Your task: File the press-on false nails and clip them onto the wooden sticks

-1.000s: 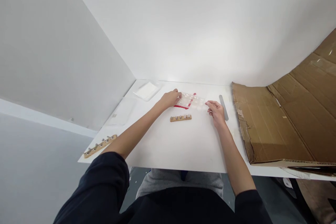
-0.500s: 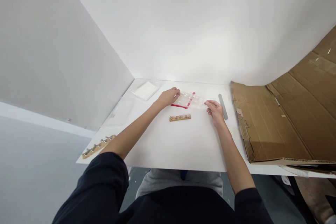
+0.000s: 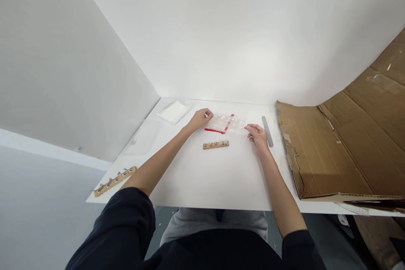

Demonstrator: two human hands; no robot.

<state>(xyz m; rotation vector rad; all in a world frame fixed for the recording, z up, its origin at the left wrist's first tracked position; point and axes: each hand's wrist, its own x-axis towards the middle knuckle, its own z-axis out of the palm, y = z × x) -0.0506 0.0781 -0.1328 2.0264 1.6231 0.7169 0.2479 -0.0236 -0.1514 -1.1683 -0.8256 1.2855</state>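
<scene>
A clear plastic bag with a red strip [image 3: 225,122] lies on the white table [image 3: 209,177] between my hands. My left hand [image 3: 200,119] pinches the bag's left edge, fingers closed. My right hand [image 3: 257,135] pinches its right edge with thumb and forefinger. Just in front of the bag lies a short wooden strip with metal pegs [image 3: 216,144], touched by neither hand.
A second, longer wooden peg strip [image 3: 114,180] lies at the table's near left corner. A flat white packet [image 3: 173,112] and a clear bag [image 3: 143,140] lie at the left. A grey flat bar [image 3: 267,131] lies right of my right hand, beside flattened cardboard [image 3: 335,152].
Both hands and the bag have shifted slightly left and toward me in the picture, mostly because the camera moved. The grip on the bag looks the same.
</scene>
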